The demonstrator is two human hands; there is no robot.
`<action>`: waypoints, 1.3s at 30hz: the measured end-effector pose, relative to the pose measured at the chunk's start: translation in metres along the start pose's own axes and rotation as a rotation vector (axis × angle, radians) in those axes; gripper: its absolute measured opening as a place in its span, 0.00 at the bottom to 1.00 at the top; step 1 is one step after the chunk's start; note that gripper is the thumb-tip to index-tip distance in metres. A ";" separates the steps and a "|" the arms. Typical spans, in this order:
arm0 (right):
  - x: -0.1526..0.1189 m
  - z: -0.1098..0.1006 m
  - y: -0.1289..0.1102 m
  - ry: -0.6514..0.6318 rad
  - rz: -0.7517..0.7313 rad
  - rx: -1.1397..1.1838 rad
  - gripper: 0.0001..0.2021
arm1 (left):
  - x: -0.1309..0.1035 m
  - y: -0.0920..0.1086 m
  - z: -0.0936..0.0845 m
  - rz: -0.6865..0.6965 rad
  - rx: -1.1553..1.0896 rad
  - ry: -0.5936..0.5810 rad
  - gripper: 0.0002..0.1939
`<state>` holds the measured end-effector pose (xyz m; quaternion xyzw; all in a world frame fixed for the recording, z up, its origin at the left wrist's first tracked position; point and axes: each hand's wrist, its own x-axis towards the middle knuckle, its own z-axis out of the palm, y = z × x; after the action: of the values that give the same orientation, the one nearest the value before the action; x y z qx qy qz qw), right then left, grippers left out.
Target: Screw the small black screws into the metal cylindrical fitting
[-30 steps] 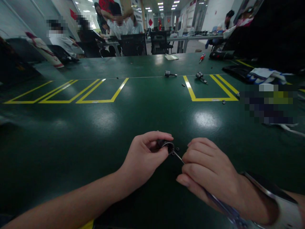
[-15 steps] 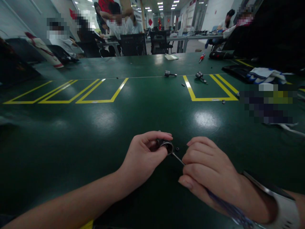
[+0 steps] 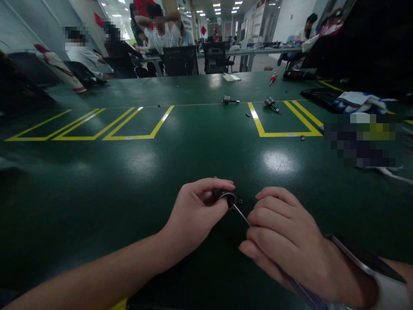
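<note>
My left hand (image 3: 196,211) is closed around a dark, hollow metal part (image 3: 222,192), its round open end turned toward the right. My right hand (image 3: 284,232) grips a screwdriver (image 3: 241,214) with a thin steel shaft. The shaft points up and left into the part's opening, and its tip is hidden inside. A translucent purplish handle shows partly beneath the right palm. Just right of the metal part, a tiny dark ring (image 3: 240,201) lies on the green tabletop (image 3: 180,159).
Farther back lie two metal parts with stems, one left (image 3: 226,100) and one right (image 3: 271,103), plus small loose pieces. A red screwdriver (image 3: 273,78) rests behind them. Yellow tape (image 3: 290,134) marks areas on the table. White-and-blue fabric (image 3: 360,102) sits at right; people sit beyond.
The screwdriver's tip has moved from the rim to deeper inside the opening. My right hand has shifted slightly, while the left still holds the metal part in nearly the same place.
</note>
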<state>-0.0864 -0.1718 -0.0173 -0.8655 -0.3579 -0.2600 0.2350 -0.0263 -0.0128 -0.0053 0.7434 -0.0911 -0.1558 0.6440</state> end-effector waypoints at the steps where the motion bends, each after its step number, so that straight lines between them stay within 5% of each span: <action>1: 0.000 0.000 0.001 0.002 0.021 0.033 0.14 | 0.000 0.000 0.000 -0.002 0.000 0.000 0.09; 20: 0.000 0.004 -0.004 -0.016 0.011 -0.096 0.14 | -0.001 -0.002 0.001 0.019 0.002 -0.013 0.09; 25: 0.003 -0.005 0.000 0.037 0.070 0.090 0.12 | 0.001 -0.005 -0.002 0.049 0.017 -0.010 0.09; 28: 0.003 -0.013 0.010 0.134 0.259 0.328 0.11 | 0.004 -0.003 -0.007 -0.025 -0.014 -0.038 0.10; 30: 0.001 -0.014 0.021 0.182 0.543 0.497 0.15 | 0.006 0.000 -0.012 -0.083 -0.047 -0.069 0.13; 33: -0.002 -0.009 0.037 0.115 0.842 0.817 0.20 | 0.008 0.005 -0.017 -0.121 -0.150 -0.074 0.15; 39: -0.004 0.000 0.048 0.073 0.900 0.924 0.20 | 0.008 0.010 -0.017 -0.150 -0.289 -0.039 0.14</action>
<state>-0.0535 -0.2038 -0.0307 -0.7313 -0.0264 0.0154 0.6814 -0.0124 -0.0014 0.0053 0.6446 -0.0246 -0.2292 0.7290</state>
